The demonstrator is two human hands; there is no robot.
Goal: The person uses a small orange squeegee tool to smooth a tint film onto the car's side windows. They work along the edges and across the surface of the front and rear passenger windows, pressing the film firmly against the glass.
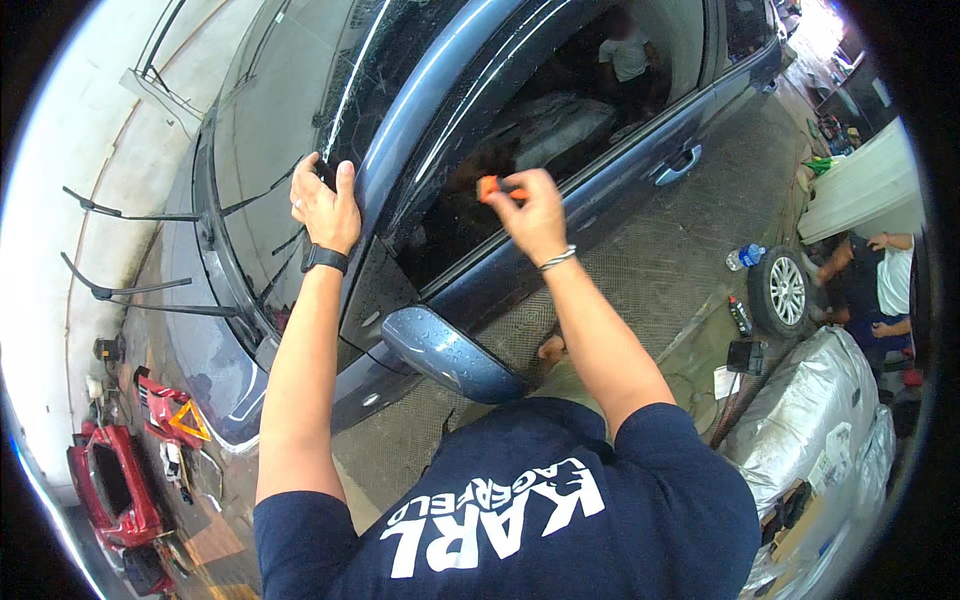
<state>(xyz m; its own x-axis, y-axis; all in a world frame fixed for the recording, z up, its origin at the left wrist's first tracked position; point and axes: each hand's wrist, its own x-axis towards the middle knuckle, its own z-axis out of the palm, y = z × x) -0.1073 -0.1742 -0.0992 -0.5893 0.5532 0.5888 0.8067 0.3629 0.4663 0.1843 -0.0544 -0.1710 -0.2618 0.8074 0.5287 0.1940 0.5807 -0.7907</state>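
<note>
My right hand [536, 216] grips a small orange and black scraper [489, 188] by its dark end. The orange end is at the dark front side window [440, 222] of a blue car; I cannot tell whether it touches the glass. My left hand [328, 207] rests at the front pillar [382, 150] beside the windshield [262, 150], thumb and fingers apart. Water drops dot the side mirror [450, 352], below and between my forearms. Farther along the side is a door handle [678, 166].
Raised wiper arms [150, 216] stick out left of the windshield. Red car parts [115, 485] and a warning triangle [190, 421] lie at lower left. On the right are a wheel [782, 291], a water bottle [745, 258], a silver-covered bulk [808, 390] and another person [880, 285].
</note>
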